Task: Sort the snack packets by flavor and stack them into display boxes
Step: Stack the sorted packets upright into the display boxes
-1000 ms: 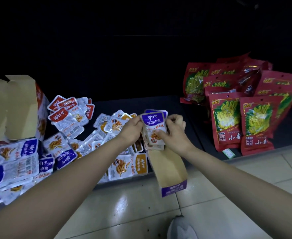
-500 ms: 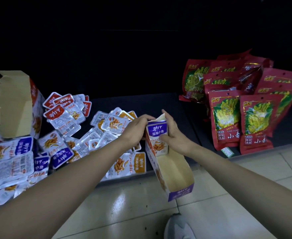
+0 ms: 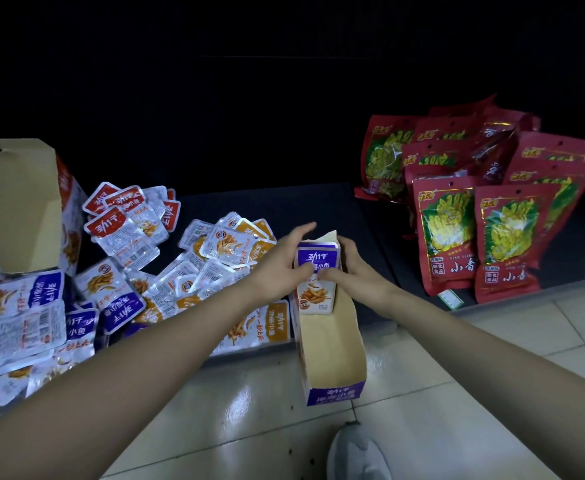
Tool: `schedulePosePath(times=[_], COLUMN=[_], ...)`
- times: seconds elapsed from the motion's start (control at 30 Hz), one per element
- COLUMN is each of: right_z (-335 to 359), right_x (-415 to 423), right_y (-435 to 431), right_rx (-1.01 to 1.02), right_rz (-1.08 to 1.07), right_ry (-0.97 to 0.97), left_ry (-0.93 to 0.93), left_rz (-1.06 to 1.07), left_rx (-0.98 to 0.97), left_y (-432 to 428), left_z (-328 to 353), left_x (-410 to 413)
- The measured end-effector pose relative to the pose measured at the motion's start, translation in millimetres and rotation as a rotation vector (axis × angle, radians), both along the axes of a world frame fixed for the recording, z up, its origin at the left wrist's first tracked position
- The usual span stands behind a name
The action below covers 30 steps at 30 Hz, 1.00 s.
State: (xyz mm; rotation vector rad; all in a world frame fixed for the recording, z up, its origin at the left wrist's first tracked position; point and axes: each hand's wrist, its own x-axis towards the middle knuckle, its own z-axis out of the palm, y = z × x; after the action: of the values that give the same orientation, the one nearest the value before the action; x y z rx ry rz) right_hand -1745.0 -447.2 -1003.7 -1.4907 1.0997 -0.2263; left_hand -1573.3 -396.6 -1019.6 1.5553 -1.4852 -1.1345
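A small stack of purple-topped fish snack packets (image 3: 317,276) is held upright at the far end of a narrow purple display box (image 3: 332,355), which lies open-topped at centre frame, w/ its near end on the tiled floor (image 3: 457,393) and its far end at the edge of the dark shelf (image 3: 284,202). The left hand (image 3: 279,268) is closed on the stack's left side, thumb across the front, index finger raised clear above it. The right hand (image 3: 357,271) is closed on the stack's right side, fingers curled behind the box's back flap (fingertips mostly hidden).

At approx. 9 o'clock from the box a loose heap is spread over the shelf: red-topped packets (image 3: 118,220) farthest back, orange-topped packets (image 3: 249,244) nearer the hands, more purple-topped packets (image 3: 42,306) at the left edge. Behind these, at 10 o'clock, an opened cardboard carton (image 3: 17,206) is seen. At 2 o'clock, well apart, large red snack bags (image 3: 474,209) are piled, two standing in front. A grey shoe (image 3: 357,455) is seen at 6 o'clock.
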Motion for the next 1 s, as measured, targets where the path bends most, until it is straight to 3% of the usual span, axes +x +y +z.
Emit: schedulePosePath(times=[0.27, 0.43, 0.67, 0.73, 0.83, 1.0], right_z=[1, 21, 63, 78, 82, 33], right_x=[0, 1, 48, 88, 158, 237], right_y=[-1, -15, -23, -14, 16, 72], right_rx=[-0.022, -0.079, -0.503, -0.547, -0.450, -0.292], right_rz=[0.033, 0.003, -0.068, 0.017, 0.243, 0.683], right_ry=[0.051, 0.028, -0.085, -0.165, -0.180, 0.135], left_ry=[-0.097, -0.090, -0.235, -0.274, -0.374, -0.553], left_rz=[-0.043, 0.049, 0.090, 0.158, 0.296, 0.451], left_rx=[-0.004, -0.008, -0.115, -0.123, -0.063, 0.170], left_y=[4, 0, 10, 21, 53, 136], left_z=[1, 12, 48, 65, 71, 36], left_x=[3, 13, 70, 103, 159, 219])
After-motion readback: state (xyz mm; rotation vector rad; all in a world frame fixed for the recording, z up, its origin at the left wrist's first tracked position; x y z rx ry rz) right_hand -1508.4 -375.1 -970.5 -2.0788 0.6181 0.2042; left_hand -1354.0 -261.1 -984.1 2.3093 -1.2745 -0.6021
